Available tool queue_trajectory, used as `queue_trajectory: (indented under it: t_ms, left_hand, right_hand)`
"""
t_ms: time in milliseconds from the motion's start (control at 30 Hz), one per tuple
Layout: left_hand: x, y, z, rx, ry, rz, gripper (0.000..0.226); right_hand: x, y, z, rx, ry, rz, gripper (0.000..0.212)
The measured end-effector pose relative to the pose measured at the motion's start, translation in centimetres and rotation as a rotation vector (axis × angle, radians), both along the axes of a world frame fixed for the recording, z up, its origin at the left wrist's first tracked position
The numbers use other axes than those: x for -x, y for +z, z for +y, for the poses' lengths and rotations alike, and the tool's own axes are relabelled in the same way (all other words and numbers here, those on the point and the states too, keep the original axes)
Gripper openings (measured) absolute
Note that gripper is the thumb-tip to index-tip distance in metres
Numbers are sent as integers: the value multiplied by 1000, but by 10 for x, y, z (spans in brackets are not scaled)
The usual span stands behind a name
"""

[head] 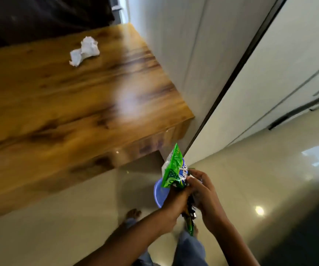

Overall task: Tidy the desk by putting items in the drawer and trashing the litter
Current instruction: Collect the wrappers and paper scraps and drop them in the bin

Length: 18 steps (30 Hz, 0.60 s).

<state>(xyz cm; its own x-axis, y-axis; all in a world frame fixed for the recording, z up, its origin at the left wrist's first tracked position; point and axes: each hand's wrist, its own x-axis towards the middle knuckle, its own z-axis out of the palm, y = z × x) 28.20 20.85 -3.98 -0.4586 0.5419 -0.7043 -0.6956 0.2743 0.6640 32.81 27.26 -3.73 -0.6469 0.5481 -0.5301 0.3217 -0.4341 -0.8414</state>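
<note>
Both forearms come up from the bottom edge and meet low and right of centre, above the glossy tiled floor (250, 169). Left hand (174, 200) has its fingers curled round the lower part of a green snack wrapper (175, 171), gripping it; right hand (202, 191) sits just beside it on the right, fingers bent and pinching the same crumpled wrapper from the other side. More green and dark crumpled packaging (190, 217) hangs down between the two palms; can't tell if it is the same wrapper or a second piece. Wrapper's upper end sticks up and tilts left, white inside showing on its left edge, blurred print on the green face. Directly under and behind the wrapper and left hand is a blue round bin (159, 191) on the floor, only its left rim and part of the inside visible. Below the hands, blue jeans (189, 248) and a bare foot (133, 213), blurred. Far left and upper left: wooden desk (59, 112), glossy brown grain, its near right corner just above the wrapper's tip. Crumpled white paper (84, 50) lies on the desk top toward the back, well apart from the hands. Dark fabric (39, 16) behind the desk. Right of the desk, white wall panels (183, 45) with a dark vertical strip (231, 83), then white cabinet fronts (289, 64) with long dark handles on the far right.
</note>
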Motion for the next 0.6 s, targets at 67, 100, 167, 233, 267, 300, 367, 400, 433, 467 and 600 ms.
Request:
queue_trajectory:
  t_ms: [67,100,167,233,267,300,367,400,433,467,600]
  left_hand:
    - [-18,-14,23,6,99,-25,24]
    - [-29,-23,34,27,136,-36,22]
    - [-53,-44,52,64,198,-95,16]
    - [-74,-65,65,120,266,-142,14]
    - [-85,-78,70,168,292,-140,15]
    - [-94,-89,73,215,302,-133,18]
    - [-109,-106,76,266,345,-143,15]
    - [-114,-115,78,274,361,-143,12]
    - [-117,-123,79,279,375,-146,13]
    - [-119,-130,81,279,371,-157,16]
    - [-112,-164,84,295,348,-214,11]
  right_hand:
    - [-15,-16,30,96,112,-50,25]
    - [-23,-24,45,135,168,-83,23]
    - [-38,-42,68,189,248,-153,24]
    - [-50,-56,86,216,315,-213,27]
    - [-57,-64,92,231,346,-242,28]
    - [-62,-71,97,253,383,-266,28]
    - [-69,-84,102,307,457,-302,25]
    - [-71,-89,103,320,488,-315,24]
    - [-71,-96,103,329,527,-326,24]
    - [-70,-103,103,332,563,-337,25]
    - [-58,-136,105,292,608,-407,26]
